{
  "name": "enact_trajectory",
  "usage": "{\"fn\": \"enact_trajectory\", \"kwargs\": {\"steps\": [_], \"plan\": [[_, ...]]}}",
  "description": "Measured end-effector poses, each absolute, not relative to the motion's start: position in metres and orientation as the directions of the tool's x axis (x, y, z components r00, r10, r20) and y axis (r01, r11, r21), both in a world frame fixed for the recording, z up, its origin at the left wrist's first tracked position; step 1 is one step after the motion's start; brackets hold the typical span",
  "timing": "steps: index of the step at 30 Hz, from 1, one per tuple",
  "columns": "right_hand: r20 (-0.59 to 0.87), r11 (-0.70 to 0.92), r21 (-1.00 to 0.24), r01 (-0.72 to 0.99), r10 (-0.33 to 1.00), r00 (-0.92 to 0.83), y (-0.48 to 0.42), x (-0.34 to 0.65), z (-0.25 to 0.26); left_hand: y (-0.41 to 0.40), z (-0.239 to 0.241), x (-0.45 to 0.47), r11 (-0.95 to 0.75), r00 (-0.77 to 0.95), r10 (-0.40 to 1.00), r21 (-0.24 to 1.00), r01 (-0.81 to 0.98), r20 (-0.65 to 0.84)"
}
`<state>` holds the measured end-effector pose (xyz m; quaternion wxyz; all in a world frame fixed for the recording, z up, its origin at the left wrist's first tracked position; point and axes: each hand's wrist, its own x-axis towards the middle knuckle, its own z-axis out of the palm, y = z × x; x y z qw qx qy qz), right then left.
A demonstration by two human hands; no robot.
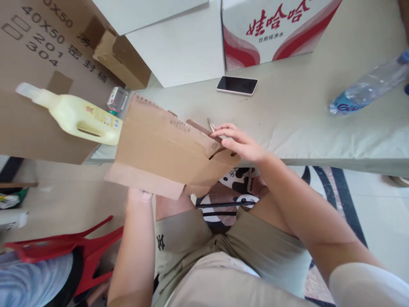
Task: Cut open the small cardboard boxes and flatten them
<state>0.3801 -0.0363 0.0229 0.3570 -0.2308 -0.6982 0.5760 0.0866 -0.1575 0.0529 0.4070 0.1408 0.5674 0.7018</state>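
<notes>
A flattened brown cardboard box (159, 145) with loose flaps is held over my lap at the table's near edge. My left hand (139, 195) is under it; only the wrist and heel show, the fingers are hidden behind the cardboard. My right hand (241, 143) lies on the box's right flap with the fingers stretched out and pressed on the cardboard. A thin metal tip (211, 125), perhaps a blade, pokes up just beyond those fingers; whether the hand holds it is unclear.
On the pale table (319, 132) lie a black phone (237, 85), a clear water bottle (367, 91) at right, a red-and-white carton (271, 30), a yellow bottle (73, 113), a small jar (116, 100) and big cardboard boxes (35, 64). A red plastic stool (64, 247) stands at lower left.
</notes>
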Motion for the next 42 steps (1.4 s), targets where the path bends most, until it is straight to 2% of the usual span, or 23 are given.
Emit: {"fn": "enact_trajectory", "kwargs": {"steps": [3, 5, 7, 10, 14, 16, 20, 24, 26, 30, 33, 35, 38, 42], "plan": [[0.08, -0.024, -0.988, -0.15, 0.755, -0.65, -0.033, 0.386, 0.023, -0.162, 0.053, 0.091, 0.025, -0.609, 0.726, 0.896, -0.443, -0.321], [-0.009, -0.2, -0.953, -0.227, 0.768, -0.641, -0.032, 0.388, 0.022, -0.165, 0.056, 0.092, 0.031, -0.606, 0.726, 0.895, -0.444, -0.326], [-0.023, -0.269, -0.906, -0.325, 0.8, -0.599, -0.03, 0.388, 0.019, -0.164, 0.06, 0.091, -0.012, -0.603, 0.747, 0.9, -0.435, -0.281], [0.046, -0.244, -0.88, -0.408, 0.81, -0.584, -0.027, 0.388, 0.016, -0.143, 0.066, 0.088, -0.084, -0.573, 0.791, 0.888, -0.453, -0.217], [0.018, -0.181, -0.931, -0.319, 0.847, -0.531, -0.028, 0.387, 0.016, -0.087, 0.062, 0.091, -0.084, -0.572, 0.784, 0.871, -0.485, -0.243], [-0.066, -0.213, -0.922, -0.323, 0.909, -0.411, -0.03, 0.385, 0.015, -0.058, 0.053, 0.095, -0.072, -0.518, 0.817, 0.845, -0.529, -0.254], [-0.257, -0.323, -0.894, -0.312, 0.938, -0.234, -0.027, 0.38, 0.012, -0.021, 0.032, 0.097, -0.151, -0.449, 0.868, 0.75, -0.645, -0.211], [-0.225, -0.173, -0.897, -0.406, 0.971, 0.084, -0.021, 0.381, 0.017, -0.01, 0.016, 0.09, 0.012, -0.272, 0.869, 0.567, -0.823, -0.414], [-0.194, -0.111, -0.929, -0.353, 0.958, 0.212, -0.021, 0.388, 0.028, -0.009, 0.014, 0.086, 0.061, -0.196, 0.874, 0.501, -0.863, -0.444], [-0.093, -0.057, -0.993, -0.101, 0.91, 0.404, -0.035, 0.427, 0.069, -0.009, 0.019, 0.081, 0.07, -0.167, 0.879, 0.466, -0.882, -0.447], [0.139, 0.051, -0.987, 0.154, 0.763, 0.632, -0.051, 0.47, 0.113, -0.011, 0.021, 0.076, 0.058, -0.167, 0.882, 0.454, -0.889, -0.44], [0.214, -0.012, -0.952, 0.305, 0.689, 0.693, -0.055, 0.497, 0.141, -0.012, 0.021, 0.073, 0.051, -0.168, 0.883, 0.445, -0.894, -0.439], [0.358, -0.036, -0.897, 0.44, 0.523, 0.774, -0.038, 0.527, 0.173, -0.014, 0.021, 0.069, 0.048, -0.161, 0.888, 0.436, -0.898, -0.43], [0.319, -0.087, -0.879, 0.469, 0.622, 0.715, 0.027, 0.55, 0.199, -0.015, 0.021, 0.065, 0.055, -0.152, 0.892, 0.434, -0.899, -0.427]]}}
